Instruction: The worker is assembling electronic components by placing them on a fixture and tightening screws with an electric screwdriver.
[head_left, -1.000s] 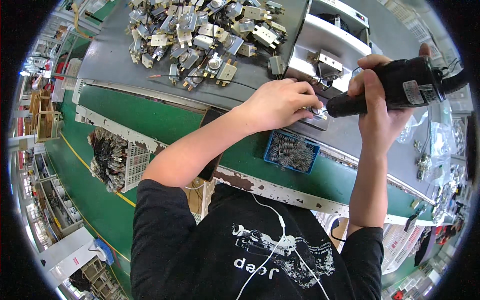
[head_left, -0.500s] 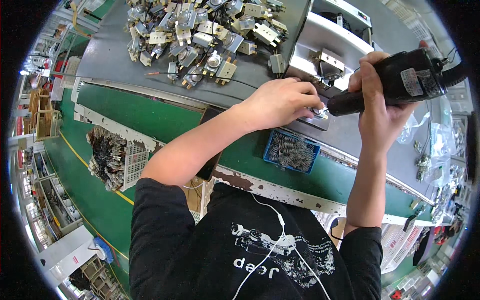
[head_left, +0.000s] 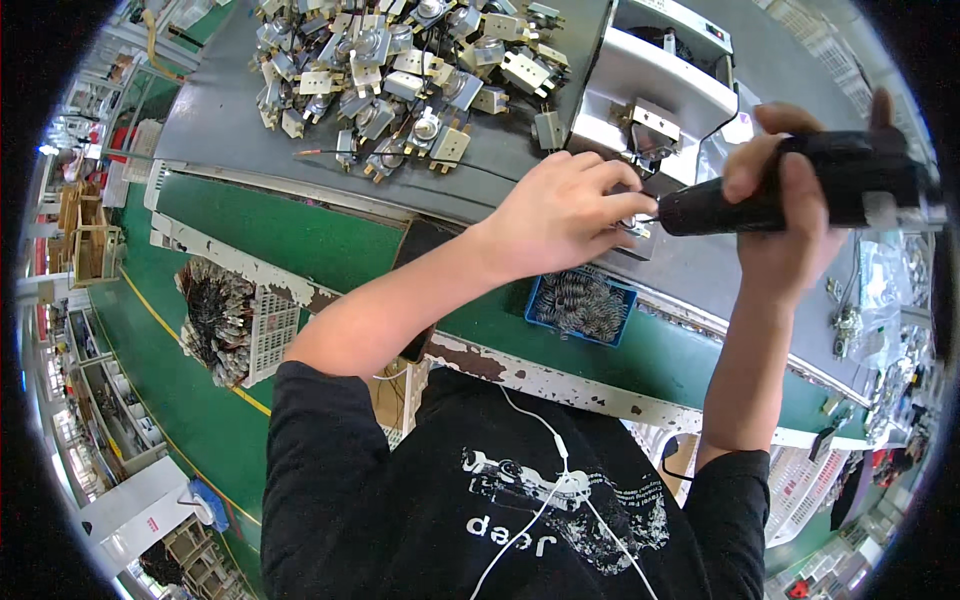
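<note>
L hand [head_left: 575, 210]: fingers curled at small metal part [head_left: 635, 228] near bench [head_left: 225, 125] edge; pinch unclear, prob. steadying it. R hand [head_left: 785, 240]: fingers wrapped round blk power tool [head_left: 850, 170], nose beside part, presumably for control. Blue spring tray [head_left: 627, 317] nearby, likely for quick reach.

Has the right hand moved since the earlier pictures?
Yes: the right hand, holding the black handheld tool, has shifted rightward, judged against the silver metal box on the bench.
</note>
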